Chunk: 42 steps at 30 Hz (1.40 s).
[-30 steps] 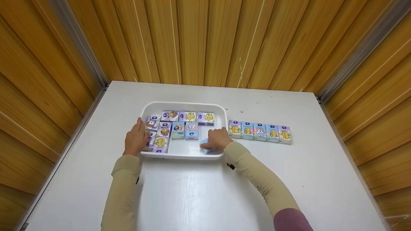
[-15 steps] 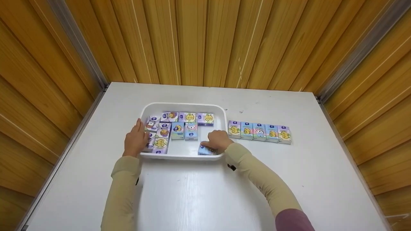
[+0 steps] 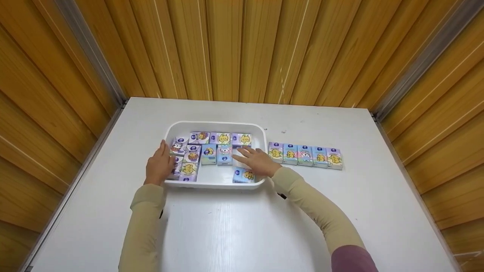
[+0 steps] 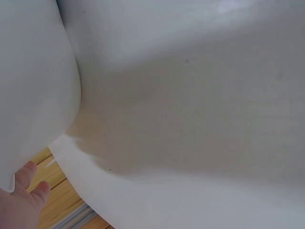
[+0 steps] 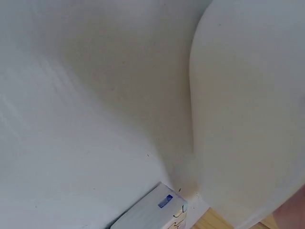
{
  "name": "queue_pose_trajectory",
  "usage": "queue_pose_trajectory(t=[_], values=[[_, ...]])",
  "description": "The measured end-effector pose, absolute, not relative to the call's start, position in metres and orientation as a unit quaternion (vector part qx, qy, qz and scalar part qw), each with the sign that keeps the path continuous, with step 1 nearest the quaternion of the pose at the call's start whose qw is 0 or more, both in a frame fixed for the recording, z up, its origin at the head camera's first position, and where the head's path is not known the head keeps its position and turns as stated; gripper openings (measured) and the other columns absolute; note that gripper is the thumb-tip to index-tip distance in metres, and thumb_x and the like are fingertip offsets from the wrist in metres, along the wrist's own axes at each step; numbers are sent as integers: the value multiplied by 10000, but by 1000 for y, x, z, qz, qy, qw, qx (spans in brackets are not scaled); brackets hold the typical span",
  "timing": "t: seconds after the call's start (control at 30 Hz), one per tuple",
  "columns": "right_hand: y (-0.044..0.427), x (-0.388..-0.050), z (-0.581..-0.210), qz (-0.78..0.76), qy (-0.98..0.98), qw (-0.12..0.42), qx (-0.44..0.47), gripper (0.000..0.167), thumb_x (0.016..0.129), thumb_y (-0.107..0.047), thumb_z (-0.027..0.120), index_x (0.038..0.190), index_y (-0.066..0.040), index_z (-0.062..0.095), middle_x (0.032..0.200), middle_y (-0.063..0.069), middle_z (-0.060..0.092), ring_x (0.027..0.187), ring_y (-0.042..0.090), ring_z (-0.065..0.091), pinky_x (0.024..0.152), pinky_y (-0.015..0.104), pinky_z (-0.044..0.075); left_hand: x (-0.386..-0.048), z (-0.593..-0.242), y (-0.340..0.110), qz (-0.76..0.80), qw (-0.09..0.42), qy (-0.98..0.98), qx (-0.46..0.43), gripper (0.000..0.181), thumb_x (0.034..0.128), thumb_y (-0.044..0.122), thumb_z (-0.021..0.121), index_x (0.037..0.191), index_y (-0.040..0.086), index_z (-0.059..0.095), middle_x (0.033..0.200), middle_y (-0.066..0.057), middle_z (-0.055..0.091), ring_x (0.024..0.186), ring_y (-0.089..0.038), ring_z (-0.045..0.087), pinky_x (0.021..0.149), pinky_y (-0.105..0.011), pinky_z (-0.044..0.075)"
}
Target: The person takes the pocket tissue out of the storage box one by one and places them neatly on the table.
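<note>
A white plastic tray holds several pocket tissue packs with cartoon prints. My left hand rests on the tray's left rim, fingers straight, beside a purple pack. Over the tray's right part, my right hand spreads its fingers and holds nothing. Just below it lies a blue tissue pack in the front right corner, partly covered by the hand. A blue and pink pack lies left of the right fingertips. In the left wrist view, fingertips show past the tray's outer wall.
Right of the tray, several tissue packs stand side by side in a row on the white table. Other packs line the tray's back and left sides. Wood-look panels enclose the table at the back and sides.
My right hand has let go of the blue tissue pack, which now lies flat in the tray's front right corner. The fingers have spread and lifted off. The left hand stays put.
</note>
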State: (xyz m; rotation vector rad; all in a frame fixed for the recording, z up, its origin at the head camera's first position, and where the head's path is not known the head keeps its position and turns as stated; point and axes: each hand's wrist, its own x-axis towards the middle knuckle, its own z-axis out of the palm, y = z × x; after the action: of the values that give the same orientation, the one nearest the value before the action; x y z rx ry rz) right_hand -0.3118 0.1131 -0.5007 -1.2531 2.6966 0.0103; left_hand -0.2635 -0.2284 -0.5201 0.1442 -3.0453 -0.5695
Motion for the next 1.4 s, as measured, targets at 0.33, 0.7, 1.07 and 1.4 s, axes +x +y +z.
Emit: queue_pose_trajectory(t=[0.33, 0.7, 1.07, 1.4], values=[[112, -305, -504, 103, 882, 72, -454, 849, 764, -172, 664, 1404, -371, 143, 1499, 67, 95, 1364, 321, 100, 1031, 565, 235, -264, -521, -229, -177, 15, -983, 40, 594, 929, 279, 357, 1394, -23, 146, 1483, -157, 93, 1298, -376, 233, 1041, -508, 243], [106, -303, -503, 107, 892, 121, -422, 741, 754, -256, 659, 1390, -274, 278, 1498, 19, 116, 1376, 254, 88, 1063, 541, 187, -263, -518, -229, -175, 23, -984, 34, 593, 925, 271, 366, 1389, -34, 156, 1476, -171, 106, 1282, -389, 254, 1033, -504, 260], [105, -305, -506, 35, 908, 136, -396, 733, 712, -307, 676, 1338, -103, 352, 1428, 59, 322, 1348, 208, 220, 1057, 505, 233, -263, -519, -229, -178, 16, -983, 34, 594, 928, 279, 353, 1392, -28, 143, 1480, -164, 94, 1297, -374, 236, 1026, -517, 261], [104, -309, -509, -40, 918, 115, -376, 767, 665, -257, 709, 1318, -84, 344, 1298, 84, 463, 1150, 217, 472, 977, 432, 374, -262, -520, -229, -174, 35, -984, 33, 587, 924, 284, 375, 1380, -41, 198, 1474, -166, 128, 1259, -389, 293, 997, -520, 301]])
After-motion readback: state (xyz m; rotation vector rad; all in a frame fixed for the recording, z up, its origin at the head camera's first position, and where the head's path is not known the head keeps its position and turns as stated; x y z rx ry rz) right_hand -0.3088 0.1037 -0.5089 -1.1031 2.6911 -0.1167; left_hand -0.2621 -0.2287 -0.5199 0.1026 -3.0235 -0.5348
